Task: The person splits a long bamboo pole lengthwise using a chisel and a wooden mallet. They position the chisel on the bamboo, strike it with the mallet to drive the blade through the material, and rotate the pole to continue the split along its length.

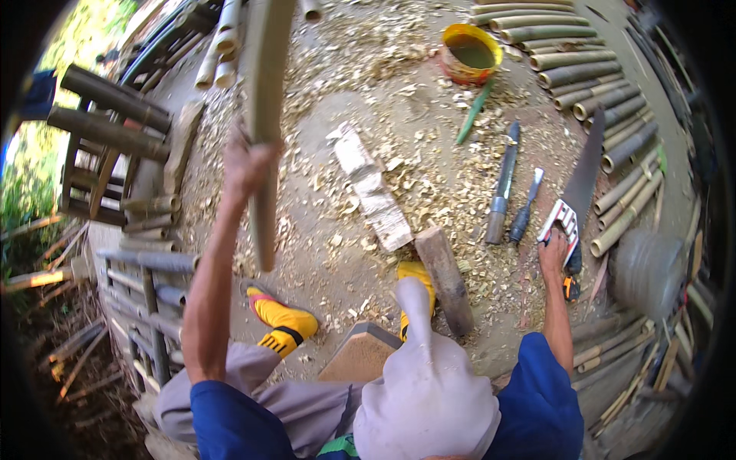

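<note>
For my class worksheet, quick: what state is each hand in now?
Left hand: closed, holding a long bamboo piece.
Right hand: closed, holding a handsaw by its handle.

A long, straight, tan pole (268, 77) of smooth, matt wood or bamboo contrasts with a dark, dull metal saw blade (587, 165) and its white plastic-looking grip (565, 213). Nearby: a round yellow-and-red plastic bucket (458, 74), a rough, weathered brown wooden block (445, 280) and a translucent, ribbed plastic container (650, 272).
</note>
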Action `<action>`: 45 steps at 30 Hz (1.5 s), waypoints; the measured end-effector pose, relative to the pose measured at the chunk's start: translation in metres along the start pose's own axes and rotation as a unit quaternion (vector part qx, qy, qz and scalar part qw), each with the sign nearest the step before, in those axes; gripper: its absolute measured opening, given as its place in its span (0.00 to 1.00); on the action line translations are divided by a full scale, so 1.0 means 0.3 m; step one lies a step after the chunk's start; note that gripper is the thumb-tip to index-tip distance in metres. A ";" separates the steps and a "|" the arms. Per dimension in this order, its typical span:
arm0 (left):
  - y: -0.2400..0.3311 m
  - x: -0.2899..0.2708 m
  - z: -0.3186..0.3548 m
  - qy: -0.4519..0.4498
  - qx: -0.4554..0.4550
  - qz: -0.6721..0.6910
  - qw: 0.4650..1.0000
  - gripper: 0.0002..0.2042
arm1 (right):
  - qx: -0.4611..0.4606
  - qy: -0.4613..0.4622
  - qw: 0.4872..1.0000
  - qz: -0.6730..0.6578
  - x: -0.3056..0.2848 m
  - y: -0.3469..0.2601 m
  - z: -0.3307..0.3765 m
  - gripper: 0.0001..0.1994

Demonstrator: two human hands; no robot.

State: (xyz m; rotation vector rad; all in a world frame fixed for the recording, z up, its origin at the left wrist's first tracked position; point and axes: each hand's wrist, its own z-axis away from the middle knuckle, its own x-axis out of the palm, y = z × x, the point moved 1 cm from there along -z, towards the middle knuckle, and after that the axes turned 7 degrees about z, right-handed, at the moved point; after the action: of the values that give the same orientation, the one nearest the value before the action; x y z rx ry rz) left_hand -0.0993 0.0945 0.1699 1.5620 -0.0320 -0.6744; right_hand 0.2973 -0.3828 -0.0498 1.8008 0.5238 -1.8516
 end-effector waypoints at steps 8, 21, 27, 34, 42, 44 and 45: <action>0.006 -0.137 0.022 0.155 -0.139 0.349 0.914 0.17 | -0.011 0.006 1.000 0.019 0.014 -0.022 0.001 0.25; -0.502 0.388 0.317 0.216 -0.375 0.613 0.661 0.24 | -0.016 -0.008 1.000 0.018 0.016 0.001 -0.011 0.26; -0.584 0.345 0.330 0.260 -0.376 0.627 0.631 0.26 | -0.009 -0.013 1.000 0.003 0.009 -0.014 0.000 0.27; -0.672 0.186 0.362 0.324 -0.433 0.555 0.632 0.22 | -0.017 -0.015 1.000 0.009 -0.004 -0.028 0.011 0.26; -0.709 0.110 0.321 0.359 -0.432 0.518 0.645 0.21 | -0.028 -0.023 0.999 -0.019 0.015 0.001 -0.005 0.23; -0.709 0.101 0.342 0.307 -0.404 0.562 0.653 0.22 | -0.042 -0.014 0.998 -0.035 0.002 0.001 -0.019 0.22; -0.680 0.121 0.349 0.314 -0.466 0.541 0.625 0.22 | -0.038 -0.022 0.998 -0.035 -0.009 0.012 -0.015 0.22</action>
State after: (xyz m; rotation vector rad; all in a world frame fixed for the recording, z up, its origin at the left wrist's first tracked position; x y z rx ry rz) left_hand -0.1906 0.0115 -0.0268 0.4345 -0.0752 0.7870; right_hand 0.3029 -0.3828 -0.0471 1.7096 0.6387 -1.8868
